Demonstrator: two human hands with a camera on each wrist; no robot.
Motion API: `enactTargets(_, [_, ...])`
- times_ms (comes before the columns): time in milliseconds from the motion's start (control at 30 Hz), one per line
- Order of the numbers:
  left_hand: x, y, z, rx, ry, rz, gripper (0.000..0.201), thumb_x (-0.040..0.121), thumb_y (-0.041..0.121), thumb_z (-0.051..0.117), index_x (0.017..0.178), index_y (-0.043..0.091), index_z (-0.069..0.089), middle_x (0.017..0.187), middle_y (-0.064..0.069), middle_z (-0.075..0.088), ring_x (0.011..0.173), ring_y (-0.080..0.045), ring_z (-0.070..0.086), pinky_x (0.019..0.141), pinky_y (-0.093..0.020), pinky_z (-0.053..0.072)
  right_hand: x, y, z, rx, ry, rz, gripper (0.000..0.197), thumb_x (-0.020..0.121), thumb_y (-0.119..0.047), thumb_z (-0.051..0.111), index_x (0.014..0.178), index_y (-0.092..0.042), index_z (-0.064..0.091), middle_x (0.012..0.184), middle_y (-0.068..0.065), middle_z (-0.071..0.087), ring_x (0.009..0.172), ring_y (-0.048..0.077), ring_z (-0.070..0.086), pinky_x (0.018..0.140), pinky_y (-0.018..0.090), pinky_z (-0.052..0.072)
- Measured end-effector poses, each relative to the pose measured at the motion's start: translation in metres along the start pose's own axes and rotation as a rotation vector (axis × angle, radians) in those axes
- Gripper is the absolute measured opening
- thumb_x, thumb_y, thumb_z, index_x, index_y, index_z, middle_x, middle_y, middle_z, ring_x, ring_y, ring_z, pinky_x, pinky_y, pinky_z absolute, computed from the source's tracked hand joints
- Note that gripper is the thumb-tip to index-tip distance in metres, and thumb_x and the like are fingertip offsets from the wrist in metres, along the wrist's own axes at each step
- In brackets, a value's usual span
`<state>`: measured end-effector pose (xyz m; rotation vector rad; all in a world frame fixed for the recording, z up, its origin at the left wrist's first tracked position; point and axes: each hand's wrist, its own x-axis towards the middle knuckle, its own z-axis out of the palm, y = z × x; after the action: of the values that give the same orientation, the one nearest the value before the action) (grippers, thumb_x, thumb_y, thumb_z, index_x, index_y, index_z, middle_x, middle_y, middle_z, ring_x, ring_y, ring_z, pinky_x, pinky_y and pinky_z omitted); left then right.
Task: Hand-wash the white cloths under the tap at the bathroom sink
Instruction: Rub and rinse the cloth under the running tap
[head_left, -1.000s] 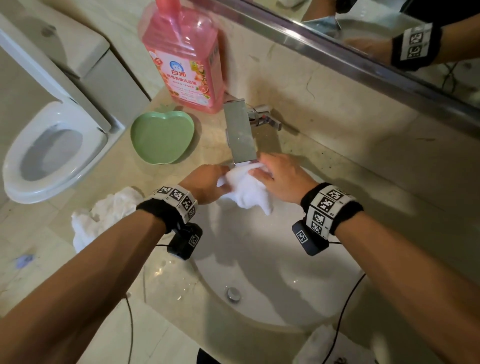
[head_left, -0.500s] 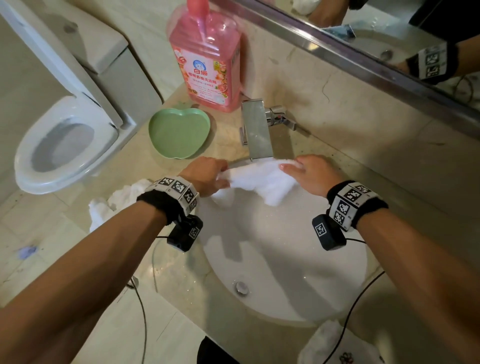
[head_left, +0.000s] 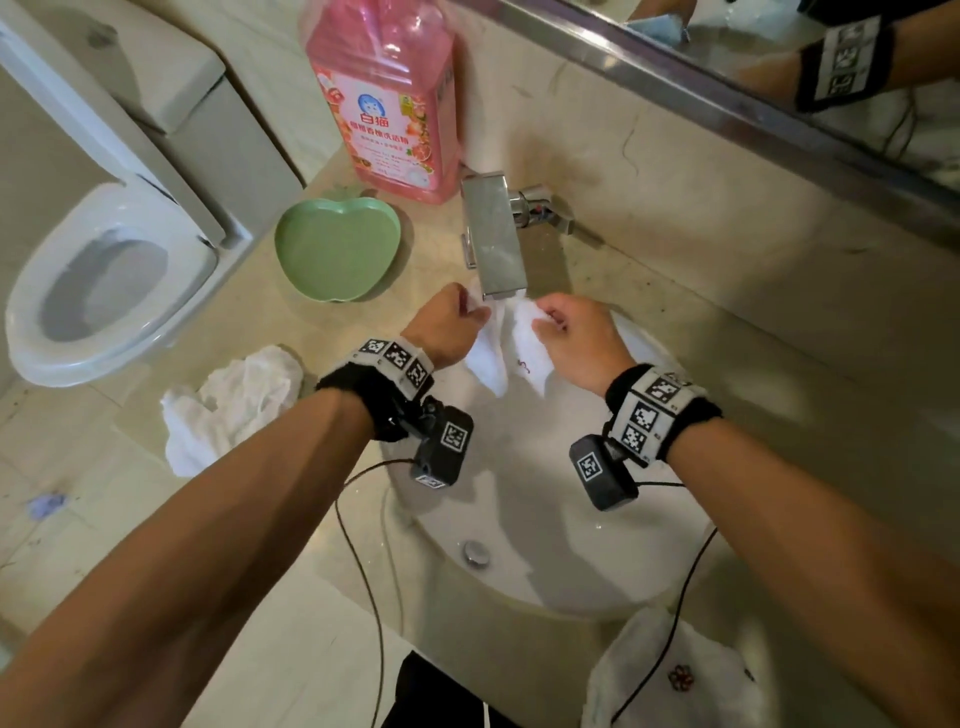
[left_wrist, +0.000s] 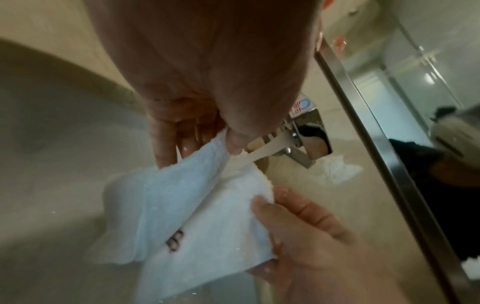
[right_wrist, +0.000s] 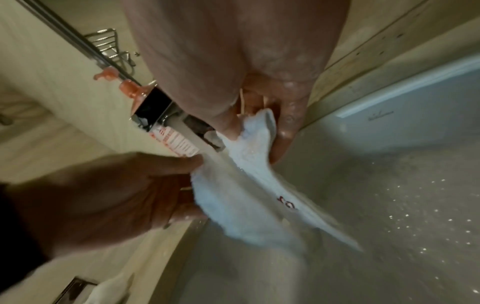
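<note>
Head view shows the left hand (head_left: 447, 325) and right hand (head_left: 576, 338) each pinching an upper edge of the white cloth (head_left: 511, 348), which hangs between them just below the tap (head_left: 493, 236), over the sink (head_left: 561, 519).

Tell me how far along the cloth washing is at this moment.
Mid-job. In hand: both the left hand and right hand pinch one cloth under the tap, water running onto it. A crumpled cloth lies on the counter and another at the near edge; whether either is washed I cannot tell.
</note>
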<state>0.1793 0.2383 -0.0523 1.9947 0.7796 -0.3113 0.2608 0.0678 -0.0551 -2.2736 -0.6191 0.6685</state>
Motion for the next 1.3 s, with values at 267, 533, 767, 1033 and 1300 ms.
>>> enactTargets(267, [-0.001, 0.008, 0.018, -0.605, -0.034, -0.206, 0.022, 0.098, 0.011, 0.050, 0.115, -0.004, 0.051, 0.115, -0.024, 0.064, 0.100, -0.035, 0.067, 0.068, -0.041, 0.061, -0.006, -0.012, 0.021, -0.043, -0.033, -0.104, 0.027, 0.096, -0.022, 0.057, 0.117, -0.008, 0.066, 0.111, 0.010, 0.068, 0.101, 0.027, 0.062, 0.083, 0.032, 0.047])
enactTargets(533, [-0.013, 0.013, 0.010, -0.550, -0.125, -0.241, 0.020, 0.096, 0.021, 0.055, 0.108, 0.006, 0.060, 0.102, -0.008, 0.071, 0.085, -0.017, 0.072, 0.074, -0.032, 0.058, -0.004, -0.015, 0.030, -0.278, -0.008, -0.131, 0.051, 0.089, -0.009, 0.066, 0.139, -0.009, 0.052, 0.136, 0.013, 0.054, 0.124, 0.030, 0.054, 0.105, 0.036, 0.042])
enactTargets(767, [-0.009, -0.001, -0.013, 0.155, -0.004, 0.162, 0.068, 0.081, 0.013, 0.071, 0.139, 0.013, 0.036, 0.136, -0.012, 0.045, 0.117, -0.025, 0.052, 0.098, -0.031, 0.044, 0.007, -0.022, 0.002, -0.154, -0.136, -0.138, 0.035, 0.093, -0.006, 0.048, 0.121, -0.007, 0.068, 0.123, 0.014, 0.065, 0.114, 0.028, 0.059, 0.098, 0.030, 0.044])
enactTargets(1033, [-0.003, -0.015, -0.035, 0.390, -0.075, 0.340, 0.028, 0.092, 0.031, 0.065, 0.115, 0.017, 0.069, 0.110, -0.007, 0.070, 0.100, -0.025, 0.061, 0.080, -0.025, 0.038, 0.007, -0.022, -0.033, -0.363, -0.308, -0.183, 0.046, 0.092, 0.002, 0.049, 0.135, -0.011, 0.059, 0.130, 0.012, 0.061, 0.119, 0.028, 0.055, 0.084, 0.017, 0.028])
enactTargets(1300, [-0.003, -0.014, -0.049, 0.305, 0.002, 0.217, 0.041, 0.096, 0.051, 0.053, 0.065, 0.024, 0.054, 0.062, 0.006, 0.050, 0.064, -0.018, 0.048, 0.059, -0.029, 0.033, 0.011, -0.030, -0.018, -0.440, -0.136, -0.137, 0.031, 0.101, -0.010, 0.050, 0.131, -0.008, 0.058, 0.124, 0.017, 0.066, 0.112, 0.034, 0.061, 0.085, 0.029, 0.040])
